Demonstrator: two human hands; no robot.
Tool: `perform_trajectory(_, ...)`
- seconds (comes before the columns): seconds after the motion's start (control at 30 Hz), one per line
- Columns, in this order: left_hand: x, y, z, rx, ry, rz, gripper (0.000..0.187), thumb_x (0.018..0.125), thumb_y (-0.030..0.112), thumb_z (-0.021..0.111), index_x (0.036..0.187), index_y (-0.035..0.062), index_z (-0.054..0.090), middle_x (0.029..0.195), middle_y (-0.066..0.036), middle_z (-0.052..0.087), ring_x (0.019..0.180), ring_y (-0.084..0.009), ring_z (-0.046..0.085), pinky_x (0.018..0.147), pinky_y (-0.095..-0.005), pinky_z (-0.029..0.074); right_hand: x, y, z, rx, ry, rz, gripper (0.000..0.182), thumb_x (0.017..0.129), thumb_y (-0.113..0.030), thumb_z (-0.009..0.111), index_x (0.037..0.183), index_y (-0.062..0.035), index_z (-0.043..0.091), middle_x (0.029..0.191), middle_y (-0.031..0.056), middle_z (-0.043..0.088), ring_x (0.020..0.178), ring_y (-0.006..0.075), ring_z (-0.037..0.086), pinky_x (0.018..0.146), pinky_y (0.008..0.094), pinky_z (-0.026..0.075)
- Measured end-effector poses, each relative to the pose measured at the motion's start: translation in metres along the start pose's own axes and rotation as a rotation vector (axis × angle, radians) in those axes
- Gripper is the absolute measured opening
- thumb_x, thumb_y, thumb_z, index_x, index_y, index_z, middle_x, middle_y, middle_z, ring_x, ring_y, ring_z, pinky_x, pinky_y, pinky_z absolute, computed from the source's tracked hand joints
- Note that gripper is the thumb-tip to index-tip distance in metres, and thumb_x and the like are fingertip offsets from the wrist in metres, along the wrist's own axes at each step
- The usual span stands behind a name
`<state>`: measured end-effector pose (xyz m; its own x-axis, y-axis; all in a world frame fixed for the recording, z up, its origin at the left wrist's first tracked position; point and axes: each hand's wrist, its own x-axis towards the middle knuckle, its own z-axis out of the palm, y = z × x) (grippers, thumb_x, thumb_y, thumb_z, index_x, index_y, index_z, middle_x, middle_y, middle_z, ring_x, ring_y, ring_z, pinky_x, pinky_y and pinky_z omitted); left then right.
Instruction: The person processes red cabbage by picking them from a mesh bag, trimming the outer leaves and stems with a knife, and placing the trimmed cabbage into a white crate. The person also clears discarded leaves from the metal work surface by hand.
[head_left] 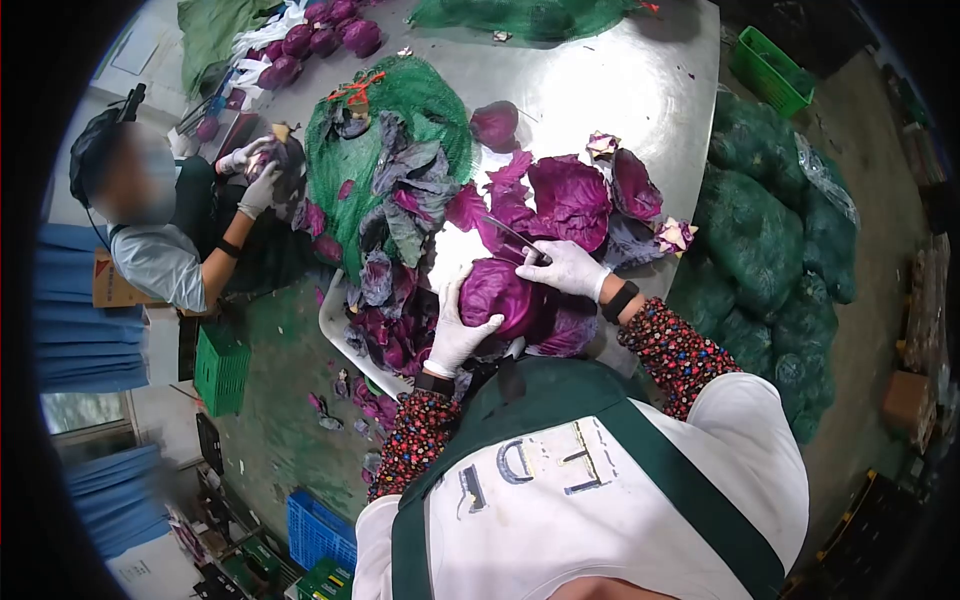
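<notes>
A round purple cabbage point(497, 297) rests near the front edge of the metal table. My left hand point(458, 325), in a white glove, presses on its left side with thumb and fingers spread around it. To its right, my right hand point(565, 268), also gloved, is closed round the handle of a knife point(514, 234), whose blade points up and left above the cabbage. Loose purple leaves point(570, 203) lie beyond and beside both hands. A cut stump point(675, 236) sits at the table's right edge.
Across the corner, a co-worker point(165, 235) holds another cabbage point(280, 165). A green net bag point(340, 190) with dark leaves lies on the table point(640, 90). A white-rimmed bin point(335, 335) of leaves stands at left. Filled green sacks point(750, 235) are piled at right.
</notes>
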<state>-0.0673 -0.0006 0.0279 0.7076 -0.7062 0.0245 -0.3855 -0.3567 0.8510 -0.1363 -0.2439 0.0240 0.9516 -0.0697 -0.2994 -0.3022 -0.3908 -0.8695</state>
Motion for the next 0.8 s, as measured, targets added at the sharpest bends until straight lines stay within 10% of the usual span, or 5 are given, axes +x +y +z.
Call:
perform_trajectory(0.27,-0.003,-0.050,-0.020,-1.377,0.169,-0.600,0.079,0.088,0.061,0.052,0.146,0.0128,0.028,0.143,-0.015,0.039,0.131,-0.0333,0.040,0.105,-0.0493,0.040,0.014,0.040,0.017,-0.262,0.257,0.019,0.027,0.082,-0.031,0.056,0.084,-0.0051,0.061,0.080,0.0178,0.065,0.081,0.0376,0.064,0.074,0.0476,0.049)
perform_trajectory(0.53,-0.010,-0.069,-0.019,-2.064,-0.125,-0.059,0.069,0.092,0.049,0.046,0.150,0.0201,0.022,0.154,-0.010,0.023,0.139,-0.0355,0.028,0.103,-0.0538,0.038,0.005,0.014,0.012,-0.239,0.325,0.005,0.031,0.087,-0.038,0.058,0.089,-0.0067,0.061,0.078,0.0149,0.065,0.077,0.0340,0.065,0.068,0.0447,0.049)
perform_trajectory(0.63,-0.003,-0.037,-0.024,-0.886,0.039,-0.131,0.069,0.093,0.052,0.042,0.150,0.0200,0.021,0.155,-0.011,0.022,0.137,-0.0382,0.031,0.096,-0.0548,0.043,-0.002,-0.026,0.000,-0.166,0.379,-0.153,0.034,0.087,-0.036,0.061,0.105,-0.0080,0.061,0.097,0.0112,0.067,0.080,0.0272,0.066,0.071,0.0371,0.051)
perform_trajectory(0.73,0.014,-0.032,-0.026,-2.191,-0.482,0.013,0.066,0.094,0.047,0.042,0.150,0.0177,0.021,0.154,-0.011,0.023,0.134,-0.0346,0.038,0.096,-0.0505,0.046,-0.014,-0.076,-0.011,0.090,0.316,-0.201,0.040,0.087,-0.033,0.065,0.118,-0.0086,0.060,0.105,0.0109,0.068,0.085,0.0225,0.068,0.077,0.0343,0.052)
perform_trajectory(0.8,0.026,-0.022,-0.027,-1.528,-0.378,-0.031,0.065,0.094,0.044,0.044,0.149,0.0167,0.023,0.152,-0.011,0.027,0.133,-0.0325,0.039,0.097,-0.0483,0.045,-0.011,-0.086,-0.015,0.395,0.155,-0.223,0.046,0.089,-0.030,0.065,0.127,-0.0053,0.055,0.115,0.0110,0.065,0.083,0.0161,0.066,0.069,0.0304,0.053)
